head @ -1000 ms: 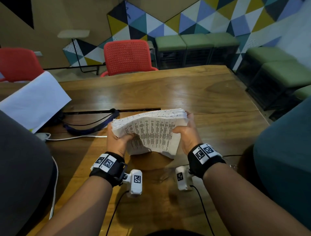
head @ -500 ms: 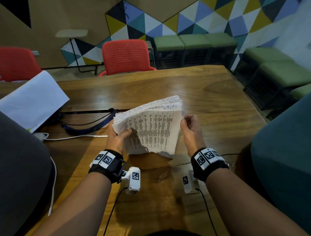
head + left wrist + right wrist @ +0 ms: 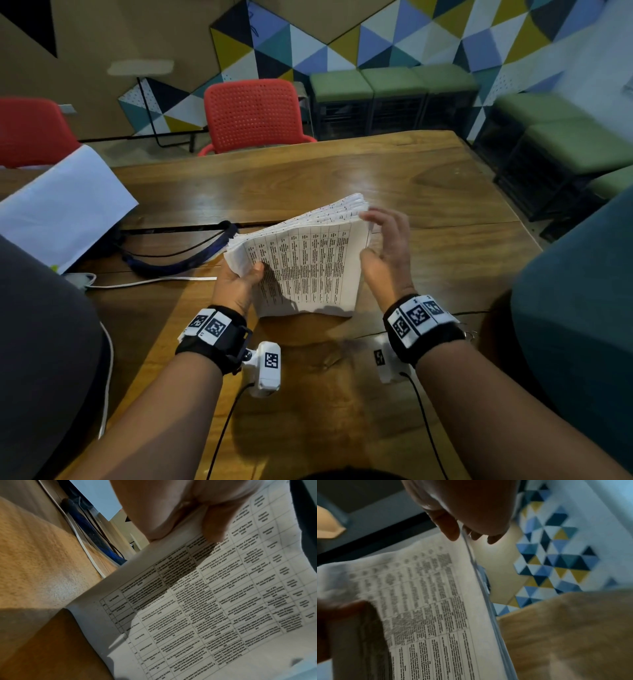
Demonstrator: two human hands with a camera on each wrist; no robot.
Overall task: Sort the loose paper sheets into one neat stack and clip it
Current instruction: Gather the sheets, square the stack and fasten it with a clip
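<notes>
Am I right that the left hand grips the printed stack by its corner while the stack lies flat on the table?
Not quite. The left hand does grip the stack by its corner, but the stack is not lying flat: the head view shows it propped up on its lower edge on the table, tilted, with the right hand at its other side.

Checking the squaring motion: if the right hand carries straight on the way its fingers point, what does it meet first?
Probably the right edge of the paper stack. The right hand is open beside it, fingers at the upper corner; contact is too blurred to confirm. The left hand grips the opposite side.
</notes>
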